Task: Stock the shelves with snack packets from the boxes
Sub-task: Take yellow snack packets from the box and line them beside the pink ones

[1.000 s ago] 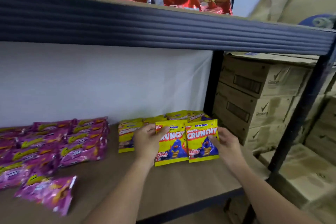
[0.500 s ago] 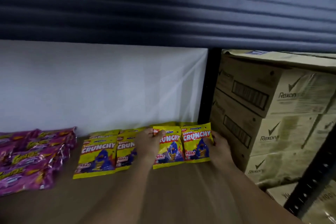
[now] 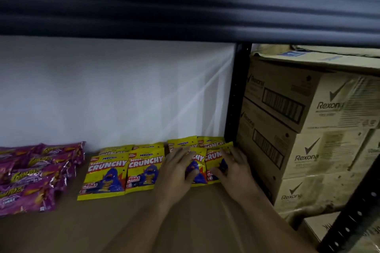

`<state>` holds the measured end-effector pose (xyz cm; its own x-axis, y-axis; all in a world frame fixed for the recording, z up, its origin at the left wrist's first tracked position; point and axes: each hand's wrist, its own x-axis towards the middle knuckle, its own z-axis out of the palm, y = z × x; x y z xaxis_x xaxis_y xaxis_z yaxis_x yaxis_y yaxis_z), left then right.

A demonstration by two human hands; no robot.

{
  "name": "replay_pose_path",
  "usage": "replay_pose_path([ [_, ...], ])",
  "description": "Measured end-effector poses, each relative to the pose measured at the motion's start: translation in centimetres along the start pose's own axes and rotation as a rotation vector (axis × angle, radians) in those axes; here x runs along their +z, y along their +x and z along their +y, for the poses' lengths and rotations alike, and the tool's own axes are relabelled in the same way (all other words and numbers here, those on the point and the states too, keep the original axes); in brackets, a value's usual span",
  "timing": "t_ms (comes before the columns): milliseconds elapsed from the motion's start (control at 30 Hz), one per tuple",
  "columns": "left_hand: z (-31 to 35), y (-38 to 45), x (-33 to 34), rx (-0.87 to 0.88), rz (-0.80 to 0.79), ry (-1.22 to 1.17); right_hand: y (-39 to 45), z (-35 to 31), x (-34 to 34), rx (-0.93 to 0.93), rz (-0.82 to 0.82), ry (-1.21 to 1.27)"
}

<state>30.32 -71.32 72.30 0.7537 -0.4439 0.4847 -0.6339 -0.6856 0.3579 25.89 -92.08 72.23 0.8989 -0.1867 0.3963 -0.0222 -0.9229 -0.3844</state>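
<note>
Purple packets lie in a heap far left of the black post, on the brown shelf. Closer to the post sit two yellow packets, flat, side by side, tops toward the wall. The left hand lies with straight fingers on a third yellow packet. The right hand, right by the post, lies flat on a fourth packet, fingers spread; neither hand grips anything. More yellow packets peek out behind, against the wall. Brown boxes stand just past the post.

To do this step well, I think the hands should press softly and slide both packets level with the two beside them. Each packet's long side runs from front edge to wall, picture up, words facing the person.
</note>
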Motion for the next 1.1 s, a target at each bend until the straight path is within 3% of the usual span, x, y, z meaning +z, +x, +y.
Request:
replay_pose_path([
  [133,0.1,-1.0,0.2,0.059,-0.168,0.185,0.0,0.0,0.2,-0.074,-0.124,-0.134],
  [267,0.4,-0.5,0.3,-0.016,-0.185,0.230,0.3,-0.3,0.3,-0.069,-0.225,-0.274],
  [533,0.7,-0.3,0.7,-0.061,-0.255,0.257,-0.1,-1.0,-0.3,-0.040,-0.315,-0.283],
  [833,0.9,-3.0,-1.3,0.005,-0.145,0.129,-2.2,-2.8,0.1,-0.041,-0.111,0.018],
  [1100,0.0,-10.7,-6.5,-0.016,-0.023,-0.106,-9.7,-9.4,0.5,-0.080,0.038,0.140],
])
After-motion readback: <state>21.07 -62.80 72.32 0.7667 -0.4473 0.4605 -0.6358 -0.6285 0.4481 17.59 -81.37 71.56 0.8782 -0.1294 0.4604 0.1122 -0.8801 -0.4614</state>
